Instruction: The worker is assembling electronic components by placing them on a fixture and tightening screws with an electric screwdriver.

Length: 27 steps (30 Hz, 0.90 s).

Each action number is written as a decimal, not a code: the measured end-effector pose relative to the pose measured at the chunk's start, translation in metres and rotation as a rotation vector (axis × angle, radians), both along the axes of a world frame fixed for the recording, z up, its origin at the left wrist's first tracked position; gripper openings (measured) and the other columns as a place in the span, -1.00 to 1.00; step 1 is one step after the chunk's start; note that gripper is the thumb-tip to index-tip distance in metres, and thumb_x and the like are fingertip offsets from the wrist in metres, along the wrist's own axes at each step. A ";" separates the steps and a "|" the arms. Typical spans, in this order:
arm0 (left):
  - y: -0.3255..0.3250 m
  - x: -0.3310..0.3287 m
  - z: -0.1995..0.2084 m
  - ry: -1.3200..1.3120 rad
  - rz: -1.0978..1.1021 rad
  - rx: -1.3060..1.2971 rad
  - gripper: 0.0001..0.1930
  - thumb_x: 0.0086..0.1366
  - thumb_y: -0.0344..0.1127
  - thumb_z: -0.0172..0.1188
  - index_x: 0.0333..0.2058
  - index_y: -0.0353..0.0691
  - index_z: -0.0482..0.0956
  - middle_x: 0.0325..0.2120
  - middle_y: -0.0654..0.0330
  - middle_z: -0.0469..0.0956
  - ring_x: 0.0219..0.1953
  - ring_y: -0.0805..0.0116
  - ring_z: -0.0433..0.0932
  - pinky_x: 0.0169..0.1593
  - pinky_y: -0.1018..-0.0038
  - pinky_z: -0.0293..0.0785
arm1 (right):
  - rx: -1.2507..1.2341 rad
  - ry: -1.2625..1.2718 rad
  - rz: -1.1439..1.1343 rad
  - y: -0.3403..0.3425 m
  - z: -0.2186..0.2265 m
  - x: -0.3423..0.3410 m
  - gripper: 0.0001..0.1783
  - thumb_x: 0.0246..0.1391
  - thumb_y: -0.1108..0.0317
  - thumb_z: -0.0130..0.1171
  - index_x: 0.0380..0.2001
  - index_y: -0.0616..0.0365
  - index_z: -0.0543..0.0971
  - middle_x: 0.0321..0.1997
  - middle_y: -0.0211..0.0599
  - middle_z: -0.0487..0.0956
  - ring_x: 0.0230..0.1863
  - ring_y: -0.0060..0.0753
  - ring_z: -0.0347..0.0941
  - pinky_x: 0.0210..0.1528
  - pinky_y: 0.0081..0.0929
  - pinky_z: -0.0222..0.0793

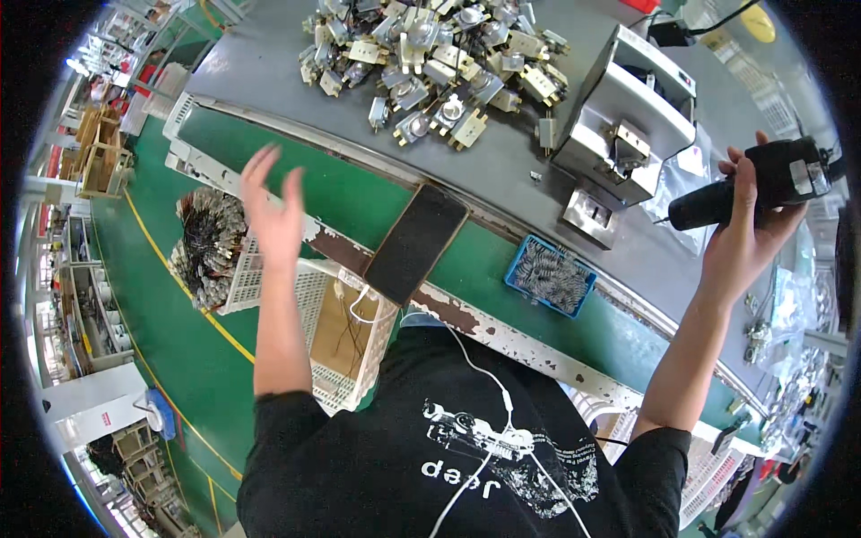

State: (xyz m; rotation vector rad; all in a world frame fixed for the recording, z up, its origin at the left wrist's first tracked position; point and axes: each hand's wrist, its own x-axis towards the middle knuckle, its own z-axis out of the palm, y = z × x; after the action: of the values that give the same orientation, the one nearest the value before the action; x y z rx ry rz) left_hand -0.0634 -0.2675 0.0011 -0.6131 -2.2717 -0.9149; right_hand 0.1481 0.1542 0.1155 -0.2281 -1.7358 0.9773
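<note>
The right hand [752,235] grasps a black electric screwdriver [704,207] above the grey table [269,54], toward its right edge, beside the metal machine [628,108]. The left hand [276,218], blurred, holds nothing, before the near edge, where the blue tray [513,280] also sits.

Remotely, I saw a black cylindrical handheld power driver [704,205] held slightly tilted over the grey bench [269,67], inside its near edge, thin bit pointing left.
</note>
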 end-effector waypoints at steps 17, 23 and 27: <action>0.173 -0.007 0.024 0.052 -0.462 -0.611 -0.51 0.02 -0.24 0.41 -0.04 -0.23 0.57 -0.17 0.14 0.55 0.03 0.19 0.46 0.06 0.26 0.35 | 0.459 0.212 -0.173 0.003 -0.014 0.028 -0.13 0.22 0.57 0.08 0.46 -0.09 -0.11 0.41 0.20 0.17 0.33 0.10 0.26 0.29 -0.11 0.34; 0.177 0.009 0.044 0.091 -0.446 -0.506 -0.70 0.11 -0.34 0.21 -0.15 -0.23 0.54 -0.29 0.07 0.60 -0.13 0.12 0.58 -0.01 0.21 0.45 | 0.261 -0.300 0.334 -0.057 -0.049 -0.005 -0.40 0.11 0.68 0.09 0.25 0.20 0.35 0.06 -0.05 0.58 -0.01 -0.18 0.57 0.13 -0.33 0.42; 0.172 0.050 0.081 -0.600 -0.589 -0.385 -0.69 0.18 -0.23 0.25 -0.16 -0.24 0.45 -0.34 -0.03 0.60 -0.26 -0.04 0.61 -0.18 0.17 0.54 | -0.744 -0.683 0.839 -0.088 -0.083 -0.035 -0.29 0.38 0.23 0.07 0.46 0.12 0.08 0.25 -0.19 0.44 0.18 -0.42 0.43 0.20 -0.40 0.41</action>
State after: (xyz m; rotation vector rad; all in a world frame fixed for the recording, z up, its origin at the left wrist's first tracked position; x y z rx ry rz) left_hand -0.0138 -0.0959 0.0818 -1.3839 -2.9028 -1.0301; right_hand 0.1133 0.0658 0.0324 -0.3382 -2.0220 2.3766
